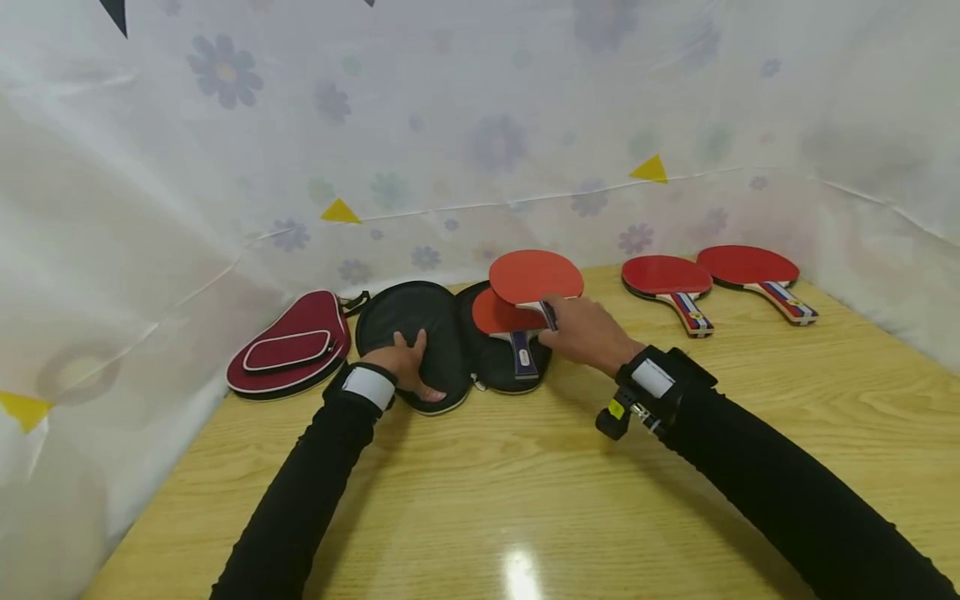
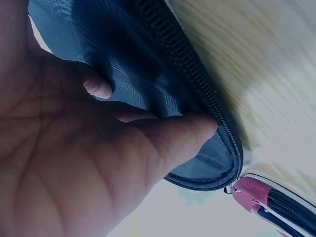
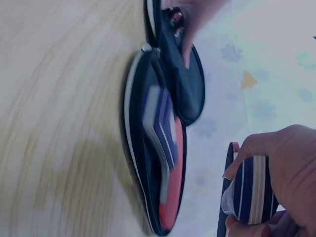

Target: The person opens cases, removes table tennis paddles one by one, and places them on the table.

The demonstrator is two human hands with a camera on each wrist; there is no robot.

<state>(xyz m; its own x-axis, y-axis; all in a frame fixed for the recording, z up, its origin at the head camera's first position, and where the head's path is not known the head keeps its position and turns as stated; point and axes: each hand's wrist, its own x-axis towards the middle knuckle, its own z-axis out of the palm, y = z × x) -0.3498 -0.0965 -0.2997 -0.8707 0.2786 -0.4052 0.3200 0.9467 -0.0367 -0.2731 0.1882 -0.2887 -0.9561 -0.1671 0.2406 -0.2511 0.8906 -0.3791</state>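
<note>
A black zippered paddle case (image 1: 408, 312) lies unfolded on the table, its two halves side by side. My left hand (image 1: 401, 362) presses on the left half with fingers spread; in the left wrist view the thumb (image 2: 182, 140) reaches the zipper edge. One red table tennis paddle (image 1: 491, 317) lies in the right half, its dark blue handle toward me. Above it, my right hand (image 1: 588, 333) grips a second red paddle (image 1: 536, 275) by the handle. The right wrist view shows the striped end of that handle (image 3: 254, 190) between fingers and thumb.
A burgundy case (image 1: 288, 321) with white piping lies left of the black one. Two more red paddles, a nearer one (image 1: 666, 275) and a farther one (image 1: 750, 265), lie at the back right. A flower-patterned sheet (image 1: 450, 125) hangs behind the wooden table (image 1: 465, 492).
</note>
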